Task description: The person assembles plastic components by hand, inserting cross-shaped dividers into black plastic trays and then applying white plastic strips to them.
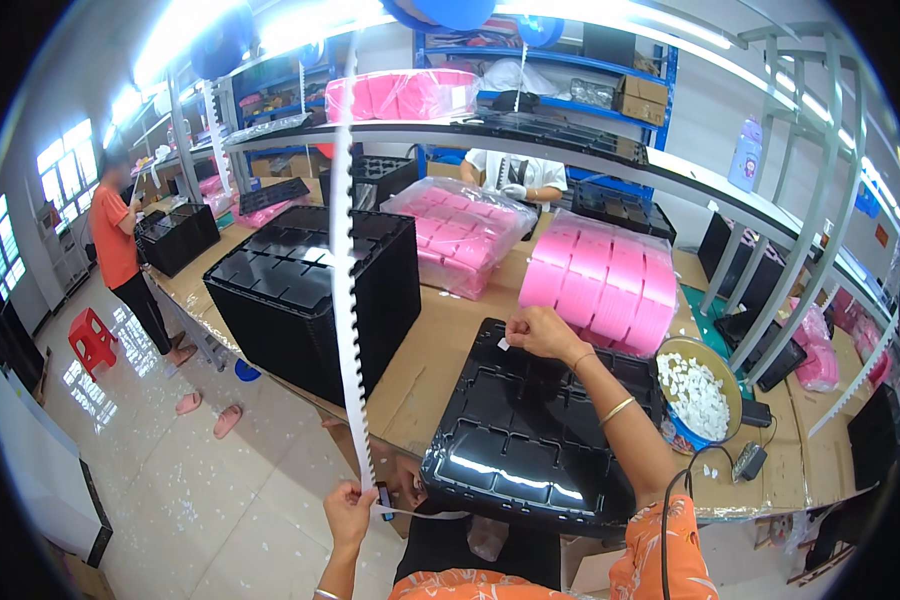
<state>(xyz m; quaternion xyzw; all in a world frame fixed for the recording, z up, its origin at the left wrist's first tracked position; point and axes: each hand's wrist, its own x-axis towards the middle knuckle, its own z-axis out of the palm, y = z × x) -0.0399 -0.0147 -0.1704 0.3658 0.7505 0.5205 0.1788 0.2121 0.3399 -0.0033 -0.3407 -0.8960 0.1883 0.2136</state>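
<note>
From above hangs a long white strip with a row of notches along one edge. My left hand pinches it low down, left of my lap. Before me on the table lie shiny black molded plastic trays with shallow compartments. My right hand is closed over their far edge. A small white piece shows at its fingertips; whether it is gripped or stuck on the tray is hard to tell. Right of the trays, a round bowl holds many small white pieces.
A tall black tray stack stands at the left. Pink molded trays in clear plastic lie beyond my trays. A black adapter with a cable is beside the bowl. One co-worker sits opposite; another stands at the left.
</note>
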